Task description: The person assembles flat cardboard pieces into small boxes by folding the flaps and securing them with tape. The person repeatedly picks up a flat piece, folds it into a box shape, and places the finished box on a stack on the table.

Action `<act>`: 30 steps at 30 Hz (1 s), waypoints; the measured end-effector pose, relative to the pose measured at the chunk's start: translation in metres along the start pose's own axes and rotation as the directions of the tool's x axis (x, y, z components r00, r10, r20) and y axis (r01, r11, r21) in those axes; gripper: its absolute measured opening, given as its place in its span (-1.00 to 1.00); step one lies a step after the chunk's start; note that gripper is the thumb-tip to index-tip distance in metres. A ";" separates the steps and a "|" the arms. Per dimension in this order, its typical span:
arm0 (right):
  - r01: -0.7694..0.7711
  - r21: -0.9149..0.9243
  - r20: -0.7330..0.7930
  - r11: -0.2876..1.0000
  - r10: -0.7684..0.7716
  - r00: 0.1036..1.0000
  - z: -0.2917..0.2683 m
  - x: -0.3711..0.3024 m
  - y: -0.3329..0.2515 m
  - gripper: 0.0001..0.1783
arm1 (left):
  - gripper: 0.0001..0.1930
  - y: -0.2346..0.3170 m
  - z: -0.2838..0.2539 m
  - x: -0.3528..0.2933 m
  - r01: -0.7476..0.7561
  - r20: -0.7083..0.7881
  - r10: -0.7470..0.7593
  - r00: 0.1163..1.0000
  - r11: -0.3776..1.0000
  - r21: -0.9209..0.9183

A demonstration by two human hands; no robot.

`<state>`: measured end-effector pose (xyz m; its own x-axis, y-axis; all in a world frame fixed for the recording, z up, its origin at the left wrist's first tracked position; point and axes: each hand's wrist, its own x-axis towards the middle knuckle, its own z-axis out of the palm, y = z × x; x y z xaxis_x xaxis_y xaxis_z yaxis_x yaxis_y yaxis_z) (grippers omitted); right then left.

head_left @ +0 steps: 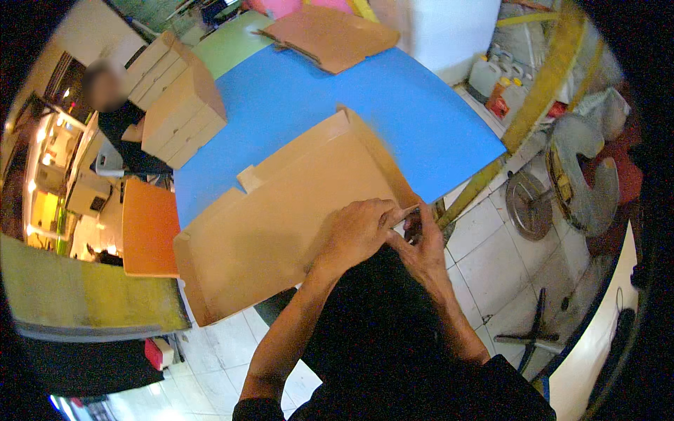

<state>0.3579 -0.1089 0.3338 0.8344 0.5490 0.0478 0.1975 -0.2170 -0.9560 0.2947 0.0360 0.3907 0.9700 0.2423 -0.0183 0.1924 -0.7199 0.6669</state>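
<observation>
An open, partly folded cardboard box (281, 217) lies tilted across the table, its near side sticking out past the table edge toward me. Low walls stand along its right and left sides, and slotted flaps run along the far side. At its near right corner my left hand (364, 230) has its fingers closed on a small cardboard flap. My right hand (425, 247) meets it there from the right, thumb and fingers pinched round the same corner. The fingertips partly hide the fold between them.
The blue table (442, 126) bears stacked folded boxes (184, 119) at left and flat cardboard sheets (333, 36) at the back. A person (126, 133) stands behind the stack. An orange chair-like panel (151, 231) is at left; jugs (486, 76) and a round-based metal stand (530, 205) are at right.
</observation>
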 end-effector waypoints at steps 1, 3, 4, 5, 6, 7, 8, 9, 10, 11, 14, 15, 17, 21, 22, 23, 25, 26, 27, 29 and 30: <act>0.018 0.012 -0.046 1.000 -0.017 0.999 0.004 0.000 0.000 -0.17 | -0.72 0.001 0.000 0.010 0.028 0.056 -0.027 0.998 1.000 -0.010; -0.010 0.024 -0.114 1.000 0.013 0.993 0.011 -0.001 -0.002 -0.21 | -0.65 0.002 -0.002 0.024 0.033 0.168 -0.026 0.985 0.999 -0.038; -0.030 0.046 -0.139 0.999 0.036 0.990 0.012 -0.001 -0.004 -0.27 | -0.61 0.000 -0.005 0.031 0.009 0.221 0.004 0.975 0.998 -0.058; -0.061 0.129 -0.140 0.990 0.079 0.987 0.012 -0.002 -0.006 -0.31 | -0.57 -0.003 -0.009 0.038 -0.019 0.269 0.040 0.962 0.997 -0.079; -0.059 0.223 -0.136 0.973 0.091 0.986 0.011 -0.003 -0.007 -0.36 | -0.62 -0.006 -0.013 0.046 -0.048 0.350 0.082 0.933 0.993 -0.105; -0.058 0.322 -0.131 0.945 0.105 0.986 0.010 -0.004 -0.009 -0.40 | -0.65 -0.009 -0.014 0.051 0.014 0.375 0.050 0.926 0.986 -0.165; -0.100 0.426 -0.110 0.899 0.162 0.981 0.007 -0.006 -0.011 -0.44 | -0.67 -0.012 -0.014 0.055 0.069 0.384 0.024 0.923 0.972 -0.226; -0.142 0.531 -0.085 0.836 0.219 0.972 0.005 -0.009 -0.012 -0.48 | -0.70 -0.014 -0.013 0.058 0.133 0.405 -0.010 0.914 0.952 -0.276; -0.184 0.633 -0.062 0.752 0.287 0.956 0.004 -0.010 -0.013 -0.52 | -0.76 -0.017 -0.013 0.059 0.204 0.422 0.012 0.907 0.863 -0.463; -0.177 0.658 -0.074 0.732 0.297 0.952 0.004 -0.012 -0.013 -0.53 | -0.77 -0.019 -0.011 0.060 0.195 0.397 0.019 0.918 0.848 -0.492; -0.176 0.725 -0.107 0.666 0.362 0.926 0.006 -0.014 -0.013 -0.48 | -0.78 -0.023 -0.007 0.061 0.181 0.363 0.005 0.932 0.861 -0.476; -0.156 0.745 -0.115 0.648 0.356 0.927 0.007 -0.013 -0.012 -0.47 | -0.79 -0.023 -0.006 0.061 0.156 0.344 -0.003 0.939 0.895 -0.418; -0.135 0.783 -0.110 0.607 0.348 0.931 0.010 -0.012 -0.012 -0.46 | -0.77 -0.024 -0.005 0.062 0.098 0.293 0.002 0.956 0.940 -0.327; -0.154 0.789 -0.095 0.595 0.365 0.926 0.009 -0.007 -0.011 -0.44 | -0.71 -0.024 -0.002 0.062 0.002 0.182 0.030 0.983 0.984 -0.176; -0.169 0.791 -0.085 0.588 0.380 0.921 0.009 -0.006 -0.012 -0.45 | -0.70 -0.023 -0.001 0.061 0.006 0.158 0.014 0.987 0.993 -0.121; -0.199 0.793 -0.064 0.576 0.403 0.913 0.008 -0.005 -0.012 -0.45 | -0.70 -0.023 0.000 0.059 0.012 0.146 0.015 0.989 0.983 -0.184; -0.187 0.778 -0.069 0.599 0.377 0.924 0.007 -0.003 -0.013 -0.45 | -0.70 -0.023 0.003 0.055 0.058 0.122 -0.024 0.992 0.958 -0.281; -0.186 0.775 -0.059 0.603 0.363 0.930 0.006 -0.002 -0.013 -0.45 | -0.70 -0.022 0.004 0.053 0.075 0.134 -0.032 0.990 0.939 -0.335; -0.192 0.769 -0.058 0.609 0.366 0.929 0.006 -0.001 -0.014 -0.45 | -0.70 -0.022 0.004 0.052 0.089 0.140 -0.038 0.989 0.919 -0.384; -0.187 0.768 -0.052 0.612 0.351 0.935 0.005 0.000 -0.014 -0.45 | -0.70 -0.022 0.004 0.050 0.112 0.178 -0.039 0.983 0.902 -0.418; -0.189 0.770 -0.045 0.610 0.347 0.937 0.005 0.001 -0.014 -0.45 | -0.72 -0.022 0.003 0.050 0.120 0.209 -0.036 0.977 0.906 -0.405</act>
<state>0.3536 -0.1012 0.3463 0.8733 0.4031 -0.2738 -0.4333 0.3853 -0.8147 0.3396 0.0621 0.3726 0.9719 0.1269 -0.1980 0.2312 -0.3601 0.9038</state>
